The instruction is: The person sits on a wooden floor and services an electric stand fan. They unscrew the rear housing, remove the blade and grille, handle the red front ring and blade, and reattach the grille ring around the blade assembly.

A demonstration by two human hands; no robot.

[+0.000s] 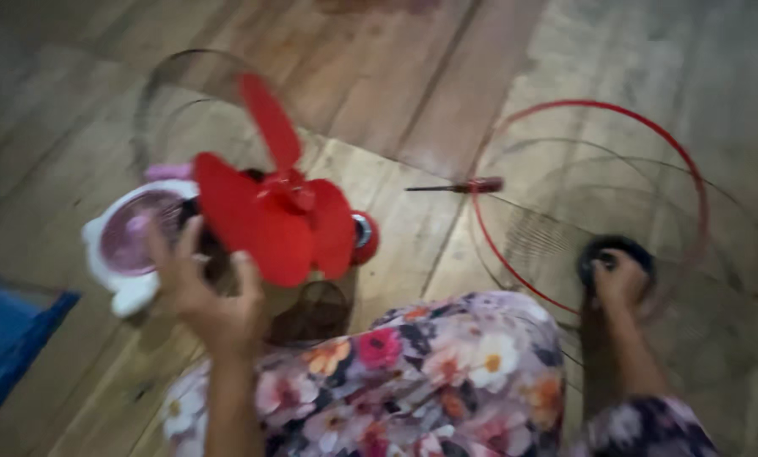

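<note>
My left hand (pixel 205 292) grips the body of a small fan just behind its red blades (pixel 265 211), which point up toward me. A white and pink fan base (pixel 121 245) lies to the left of that hand. My right hand (pixel 620 279) rests on the dark round hub (pixel 616 254) of a wire fan guard with a red rim (pixel 599 106), which lies flat on the wooden floor. The picture is blurred by motion.
A red-handled screwdriver (pixel 464 186) lies on the floor between the fan and the guard. A second wire guard (pixel 184 93) sits behind the blades. My flower-patterned clothing (pixel 430 372) fills the bottom middle. Something blue (pixel 11 338) lies at the left edge.
</note>
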